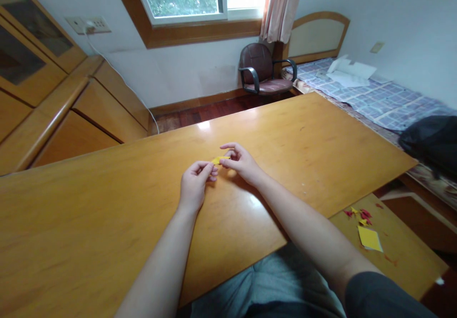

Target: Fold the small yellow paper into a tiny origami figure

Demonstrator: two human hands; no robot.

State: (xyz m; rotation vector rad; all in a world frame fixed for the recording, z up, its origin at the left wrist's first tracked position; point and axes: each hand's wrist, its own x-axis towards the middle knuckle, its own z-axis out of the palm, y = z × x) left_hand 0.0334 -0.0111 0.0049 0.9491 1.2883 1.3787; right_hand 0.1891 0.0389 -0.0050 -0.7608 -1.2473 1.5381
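Note:
A small piece of folded yellow paper (218,160) is held above the wooden table, between my two hands. My left hand (195,182) pinches its left end between thumb and fingers. On the other side, my right hand (243,163) has its thumb against the paper's right part, with other fingers curled behind and the index finger raised. The paper's exact folded shape is too small to make out, and fingers cover part of it.
The wooden table (107,213) spans the front. Lower at right, a second surface (407,265) bears a stack of yellow square paper (370,238) and several small red and yellow folded papers (364,215). Beyond stand an armchair (262,70) and a bed (385,99) with a black bag (433,142).

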